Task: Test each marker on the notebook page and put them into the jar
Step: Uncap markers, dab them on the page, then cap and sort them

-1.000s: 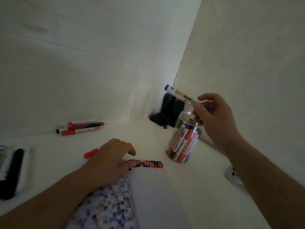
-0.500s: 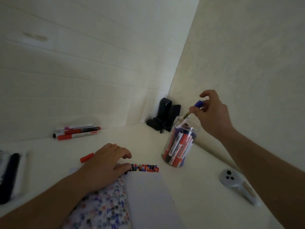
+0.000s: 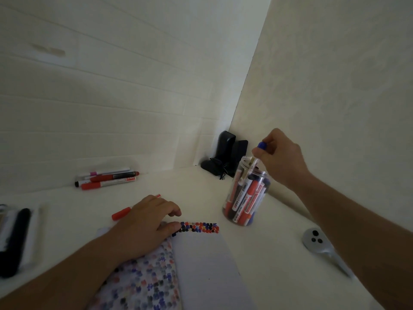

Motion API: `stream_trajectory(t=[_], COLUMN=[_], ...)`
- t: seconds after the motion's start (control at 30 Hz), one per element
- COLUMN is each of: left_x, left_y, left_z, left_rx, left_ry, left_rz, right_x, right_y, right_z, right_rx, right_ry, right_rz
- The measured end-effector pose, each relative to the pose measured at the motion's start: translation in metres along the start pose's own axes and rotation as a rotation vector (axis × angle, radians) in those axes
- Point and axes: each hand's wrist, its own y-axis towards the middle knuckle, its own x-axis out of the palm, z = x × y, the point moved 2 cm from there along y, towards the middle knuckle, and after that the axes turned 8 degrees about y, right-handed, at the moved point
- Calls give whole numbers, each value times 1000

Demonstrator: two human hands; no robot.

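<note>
One marker: we see a blue-capped marker (image 3: pixel 257 156) standing nearly upright, its lower end inside the mouth of the jar (image 3: pixel 247 193), its blue cap above the rim.
Right hand: our right hand (image 3: pixel 282 158) pinches that marker near the cap with curled fingertips, directly above the jar; this grip is grasping the marker.
Jar: we see a clear jar standing upright on the white table (image 3: pixel 201 193), right of the notebook, packed with red, blue and black markers leaning inside it.
Notebook: the notebook (image 3: pixel 201 253) lies open at the near edge; a row of small red, blue and black marks runs along the top of the right page, and the left page is covered in coloured marks.
Left hand: our left hand (image 3: pixel 147 222) rests on the notebook's upper left corner, fingers loosely bent, thumb touching the page by the row of marks; this grip is released, with nothing in it.
Red marker: a red marker (image 3: pixel 121 213) lies on the table, partly hidden behind the left hand.
Marker group: we see several markers (image 3: pixel 107 179) lying together near the back wall, well apart from the jar.
Corner: a dark object (image 3: pixel 225 153) stands in the corner behind the jar.
Right edge: a grey device (image 3: pixel 317 242) lies on the table under our right forearm.
Left edge: a blurred tray with dark items (image 3: pixel 15 238); we cannot tell what they are.
</note>
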Motion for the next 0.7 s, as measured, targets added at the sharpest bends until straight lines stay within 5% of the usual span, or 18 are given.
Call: stream_trajectory(t=[0.2,0.7], left_x=[1,5], left_y=[1,1], left_z=[-2,-13], left_rx=[-9,-52], left_ry=[5,65], left_rz=[-3,30], right_x=[22,27], right_y=[-20,-23], right_z=[11,8], right_rx=[11,-5], right_ry=[-134,-254], right_rz=[-195,-191])
